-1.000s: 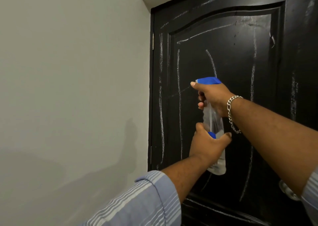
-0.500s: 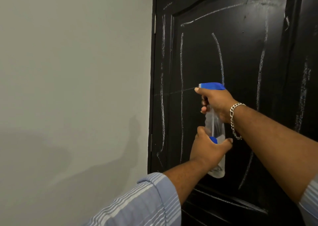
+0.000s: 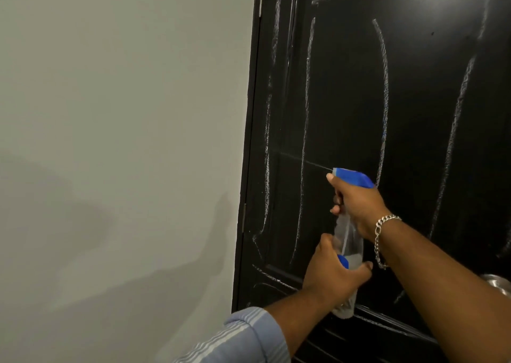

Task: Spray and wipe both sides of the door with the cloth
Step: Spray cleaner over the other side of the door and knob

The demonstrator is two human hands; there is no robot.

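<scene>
— Spraying, by the look of it? A thin jet runs from the nozzle of the spray bottle [image 3: 349, 241] leftward onto the black door [image 3: 414, 100].

— Yes, the spray step on this face. White chalk-like streaks [image 3: 305, 130] run down the panels, none of them looking wiped.

— How are the hands set?

— The right hand [image 3: 356, 205] is up at the blue head, its fingers [image 3: 336, 201] curled round the trigger and neck. The left hand [image 3: 331, 277] grips the clear body lower down, thumb on one side and fingers wrapped behind, steadying the bottle upright, just in front of the lower part of the upper panel. Both forearms reach forward; a chain bracelet [image 3: 380, 238] hangs at the right wrist, and a striped sleeve [image 3: 243, 335] covers the left arm.

— And the cloth?

— Not in view, so I cannot tell where it is.

— Next, then?

— Probably more squeezes across the streaked panels, then freeing one hand for the cloth. The door's other side looks yet to be done.
</scene>
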